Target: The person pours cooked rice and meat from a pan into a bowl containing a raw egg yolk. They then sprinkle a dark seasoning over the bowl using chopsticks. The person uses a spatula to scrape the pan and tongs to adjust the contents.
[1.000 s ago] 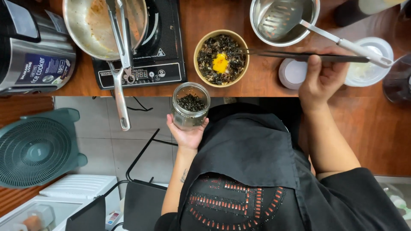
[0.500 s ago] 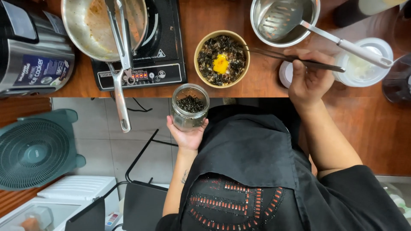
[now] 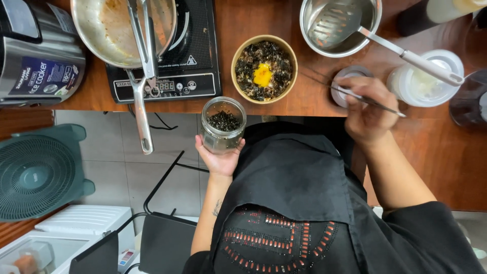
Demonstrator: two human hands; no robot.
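Note:
My left hand (image 3: 218,158) cups an open glass jar (image 3: 222,125) of dark shredded flakes, held off the counter's front edge. My right hand (image 3: 366,109) grips a pair of thin metal chopsticks (image 3: 324,85), their tips pointing left toward a yellow-rimmed bowl (image 3: 264,69). That bowl is filled with dark flakes and has a yellow yolk in the middle. Under my right hand lies a small round lid (image 3: 350,76), partly hidden by my fingers.
A steel pan (image 3: 122,28) with tongs sits on a black induction hob (image 3: 190,71). A rice cooker (image 3: 38,53) stands at left. A steel bowl (image 3: 339,25) holds a slotted spatula; a white tub (image 3: 425,83) is beside it. A fan (image 3: 38,177) stands on the floor.
My right hand with the chopsticks has drawn back toward me and down, off the white tub and over the small lid. The jar in my left hand has stayed put.

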